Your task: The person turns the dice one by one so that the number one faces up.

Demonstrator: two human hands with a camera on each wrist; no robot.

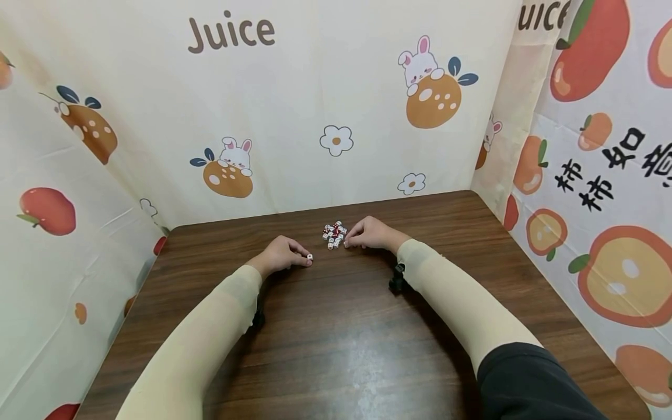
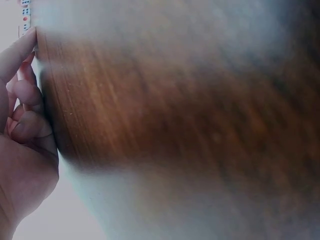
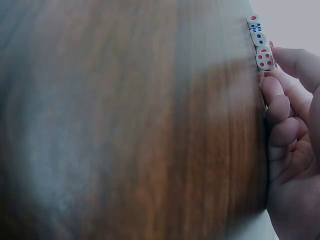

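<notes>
My left hand [image 1: 283, 255] pinches a small white die [image 1: 310, 257] between thumb and fingertips, just left of a heap of dice. At the heap's right edge, my right hand [image 1: 374, 234] holds another white die [image 1: 346, 245] at its fingertips. The heap of dice [image 1: 334, 234] mixes white ones with red ones. In the right wrist view, a die with red dots [image 3: 264, 61] sits by the fingertips, with more dice lined up beyond. Past the left index fingertip, the left wrist view shows several dice [image 2: 25, 19] at its upper edge.
The dice lie toward the back of a dark brown wooden table [image 1: 336, 344]. A printed cloth [image 1: 294, 105] with rabbits and fruit hangs behind it, and more printed cloth [image 1: 567, 233] stands along the right side. A dark wrist device [image 1: 397, 280] hangs under the right wrist.
</notes>
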